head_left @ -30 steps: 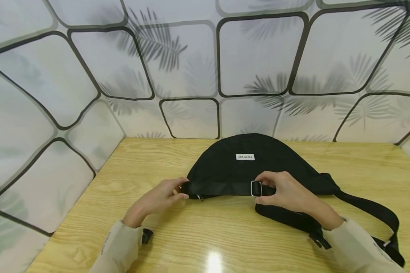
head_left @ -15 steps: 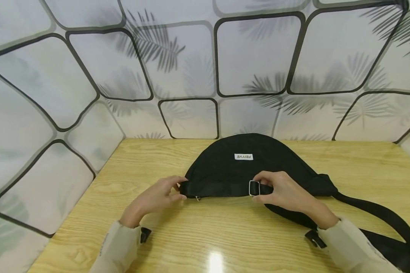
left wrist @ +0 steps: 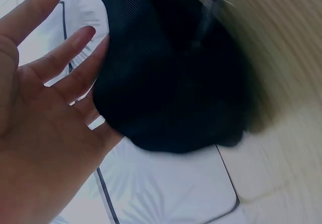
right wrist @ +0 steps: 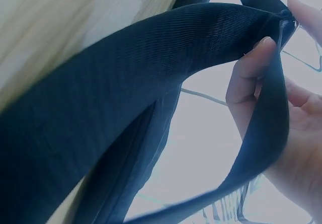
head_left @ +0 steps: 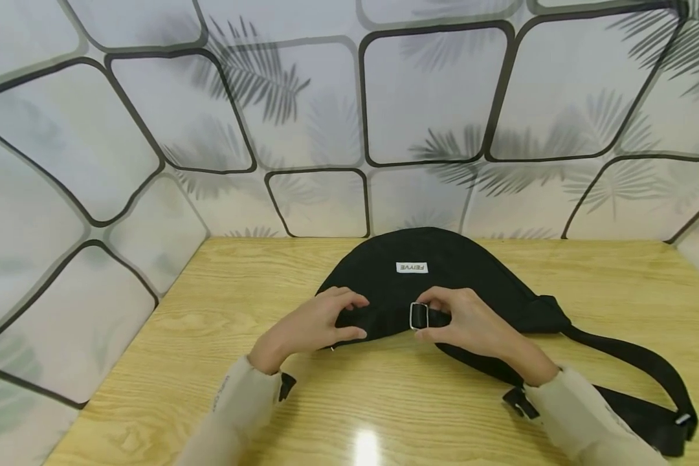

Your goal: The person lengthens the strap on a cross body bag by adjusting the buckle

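Seen from the head, a black bag (head_left: 378, 285) lies at the far side of the wooden table (head_left: 227, 291), long axis running left to right, its curved edge far and its straighter edge near. The left hand (head_left: 314, 323) is at the bag's left end, overlapping its near corner, thumb and forefinger spread with the gap facing right. The right hand (head_left: 474, 323) is in front of the near edge, around the middle of the bag's length, pinching a black strap (head_left: 441, 318) just right of a metal slider (head_left: 419, 316). That puts the slider between the two hands, on a line roughly parallel to the bag's long axis – close against the right fingertips, well apart from the left ones. The right hand is plainly the nearer. More strap loops from the bag's right end toward the near right of the table.

From the left wrist, the fingers are extended beside the dark fabric, no grip showing; the blur hides whether they touch it. A metal zipper pull (left wrist: 206, 17) shows on the fabric's far side from the hand.

From the right wrist, the strap arches across toward thumb and finger, which pinch it at its end, while a second length drops in front of the palm. The slider is too crowded there to make out – its tilt I cannot tell.
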A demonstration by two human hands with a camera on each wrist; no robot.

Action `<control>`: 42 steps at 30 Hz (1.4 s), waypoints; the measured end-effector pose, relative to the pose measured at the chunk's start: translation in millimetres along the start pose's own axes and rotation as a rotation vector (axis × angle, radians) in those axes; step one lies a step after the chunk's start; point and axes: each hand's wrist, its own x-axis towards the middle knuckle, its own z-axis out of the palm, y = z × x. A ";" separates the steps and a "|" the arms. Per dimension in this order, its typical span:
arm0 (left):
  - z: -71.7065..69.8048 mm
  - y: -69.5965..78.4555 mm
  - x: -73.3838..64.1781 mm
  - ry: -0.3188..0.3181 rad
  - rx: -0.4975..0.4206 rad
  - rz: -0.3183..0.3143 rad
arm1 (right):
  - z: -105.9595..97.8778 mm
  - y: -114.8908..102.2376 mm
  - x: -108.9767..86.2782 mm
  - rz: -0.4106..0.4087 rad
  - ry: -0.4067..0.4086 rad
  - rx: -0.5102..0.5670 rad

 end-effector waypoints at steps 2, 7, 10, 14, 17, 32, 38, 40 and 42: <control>1.6 5.8 5.9 -0.002 -0.010 0.005 | 1.4 -0.5 1.8 -0.009 0.006 -0.004; 6.7 15.8 19.4 -0.001 -0.036 0.034 | 4.1 -2.4 5.7 -0.030 0.019 -0.003; 11.5 17.6 26.8 -0.012 -0.046 0.040 | 5.6 -4.0 7.8 -0.039 0.025 -0.002; 16.3 19.2 35.0 -0.025 -0.040 0.038 | 7.1 -5.0 9.3 -0.041 0.023 0.005; 17.9 21.4 40.0 -0.019 -0.042 0.045 | 7.7 -4.9 9.9 -0.043 0.020 0.013; 16.7 20.4 45.8 -0.010 -0.107 0.069 | -3.2 5.4 10.3 0.005 -0.151 0.294; 15.5 18.4 42.9 -0.004 -0.141 0.044 | -10.5 15.9 9.8 0.100 -0.167 0.472; 16.1 18.6 42.7 -0.002 -0.178 0.051 | -9.5 17.4 9.8 0.103 -0.148 0.504; 17.5 18.8 42.8 0.001 -0.202 0.061 | -7.2 18.1 9.6 0.095 -0.137 0.529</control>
